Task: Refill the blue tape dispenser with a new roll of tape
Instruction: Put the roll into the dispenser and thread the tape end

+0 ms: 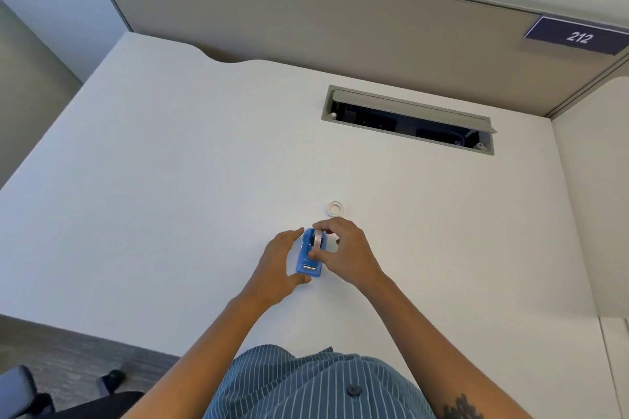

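A small blue tape dispenser (pixel 307 262) lies on the white desk (pixel 170 163), its cutter end toward me. A clear roll of tape (pixel 317 239) sits in its cradle. My left hand (pixel 280 262) cups the dispenser's left side, thumb at its near corner and fingers at its far end. My right hand (pixel 343 250) is over the right side, with thumb and fingers closed on the tape roll. A white empty ring (pixel 335 208) lies flat on the desk just beyond the dispenser.
A cable hatch (pixel 408 119) stands open in the desk at the back right. A grey partition (pixel 306 10) with a "212" sign (pixel 578 37) borders the far edge. A chair base (pixel 51 395) shows at the lower left, off the desk.
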